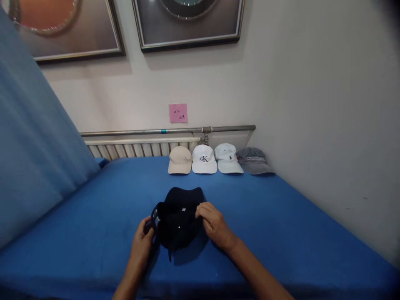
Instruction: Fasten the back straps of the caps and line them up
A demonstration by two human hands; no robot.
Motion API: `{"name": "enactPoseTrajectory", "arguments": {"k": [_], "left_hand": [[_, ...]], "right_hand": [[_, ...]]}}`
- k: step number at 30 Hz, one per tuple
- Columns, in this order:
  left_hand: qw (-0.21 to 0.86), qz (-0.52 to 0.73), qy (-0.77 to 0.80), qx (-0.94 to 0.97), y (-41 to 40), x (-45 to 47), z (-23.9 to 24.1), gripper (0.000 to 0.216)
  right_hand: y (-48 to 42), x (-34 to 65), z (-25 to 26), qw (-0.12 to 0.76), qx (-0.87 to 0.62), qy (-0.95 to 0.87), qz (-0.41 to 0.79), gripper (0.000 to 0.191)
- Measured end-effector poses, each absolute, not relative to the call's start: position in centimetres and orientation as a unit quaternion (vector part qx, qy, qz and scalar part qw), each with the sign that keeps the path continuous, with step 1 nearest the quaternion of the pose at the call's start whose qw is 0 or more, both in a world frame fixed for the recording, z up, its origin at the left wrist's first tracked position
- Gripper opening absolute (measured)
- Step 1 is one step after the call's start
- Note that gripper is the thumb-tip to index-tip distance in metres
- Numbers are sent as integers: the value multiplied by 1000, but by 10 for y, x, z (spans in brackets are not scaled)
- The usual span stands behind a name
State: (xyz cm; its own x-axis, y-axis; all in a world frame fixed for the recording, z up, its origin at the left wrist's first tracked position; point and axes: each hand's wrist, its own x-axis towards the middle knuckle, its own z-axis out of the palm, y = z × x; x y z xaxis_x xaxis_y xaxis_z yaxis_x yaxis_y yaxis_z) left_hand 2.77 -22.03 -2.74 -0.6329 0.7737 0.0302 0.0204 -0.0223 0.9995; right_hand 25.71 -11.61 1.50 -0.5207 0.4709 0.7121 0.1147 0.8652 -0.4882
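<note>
A black baseball cap (179,221) is held over the blue-covered surface, its inside turned up toward me and its brim pointing away. My left hand (143,239) pinches the cap's back strap at the left, thumb and fingers closed on it. On the right side, my right hand (214,223) grips the rim with its fingers curled over the edge. A small white tag shows inside the cap, and a short strap end hangs below it.
Along the far edge stand a beige cap (180,160), a white cap (204,159), a pale blue cap (228,158) and a grey cap (254,161). Behind them are a radiator (134,149) and pipe (131,132). A blue curtain (34,137) hangs left; a pink note (178,113) is on the wall.
</note>
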Motion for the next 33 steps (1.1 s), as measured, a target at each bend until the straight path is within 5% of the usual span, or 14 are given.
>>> {"name": "enactPoseTrajectory", "arguments": {"k": [2,7,12,18,24,27,33], "left_hand": [[244,634,659,324,-228,34,-26,39],[-76,539,606,581,-252,56,8,38],[-19,366,561,742,-243,53,42,44],[36,247,557,792,-222,29,56,27],[115,225,544,800,-223,26,68,17],[123,233,546,795,-221,30,68,14],[217,224,576,755,-210,33,76,14]], "right_hand": [[-115,265,7,477,-180,-837,198,35],[-117,274,-3,490,-213,-820,207,36],[-120,280,-9,502,-246,-799,220,35],[-120,293,-14,493,-292,-791,215,30],[-165,290,40,508,-228,-820,130,32],[-191,273,72,374,-112,-914,112,17],[-195,250,75,91,-134,-987,-9,7]]}}
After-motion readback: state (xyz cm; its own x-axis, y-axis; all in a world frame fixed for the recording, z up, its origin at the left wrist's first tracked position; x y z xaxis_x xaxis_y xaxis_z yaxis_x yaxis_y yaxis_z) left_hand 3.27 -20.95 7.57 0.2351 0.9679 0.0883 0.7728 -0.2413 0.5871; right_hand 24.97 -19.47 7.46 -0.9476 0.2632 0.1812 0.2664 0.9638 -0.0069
